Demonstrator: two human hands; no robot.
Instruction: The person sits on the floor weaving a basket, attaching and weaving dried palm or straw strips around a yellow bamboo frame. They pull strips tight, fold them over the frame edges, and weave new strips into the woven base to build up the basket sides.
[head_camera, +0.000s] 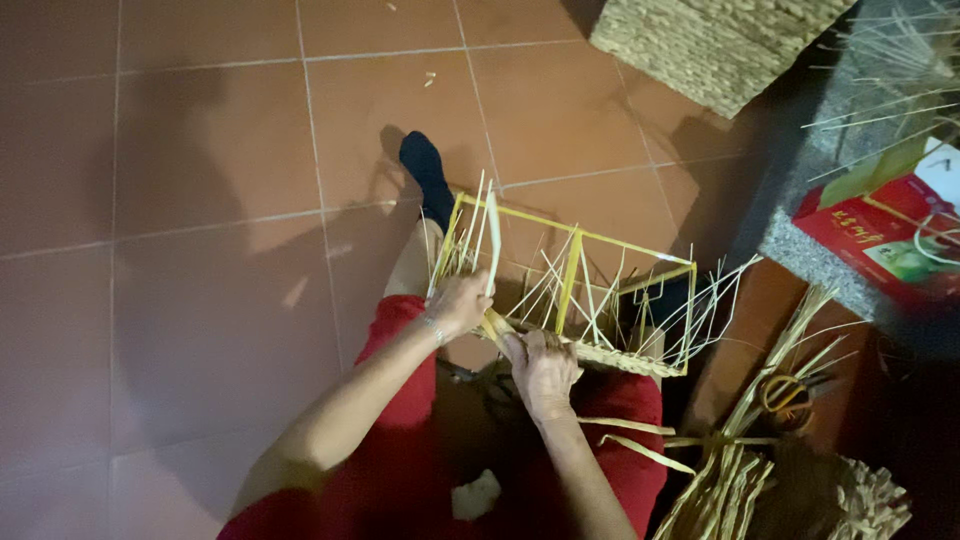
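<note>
A yellow frame (570, 280) rests on the person's lap above the tiled floor (200, 200). Only its bottom edge is woven; upright straws stand bare. Left hand (458, 303) and right hand (542, 368) pinch a straw strand (494, 322).

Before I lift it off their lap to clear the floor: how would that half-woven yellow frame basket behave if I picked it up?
The frame basket probably feels light: thin yellow rods with open gaps. It likely holds its box shape, but the loose upright strands splay outward and would flex or snag. The woven band covers only the near edge, so it may loosen if both hands, left hand and right hand, let go.
</note>
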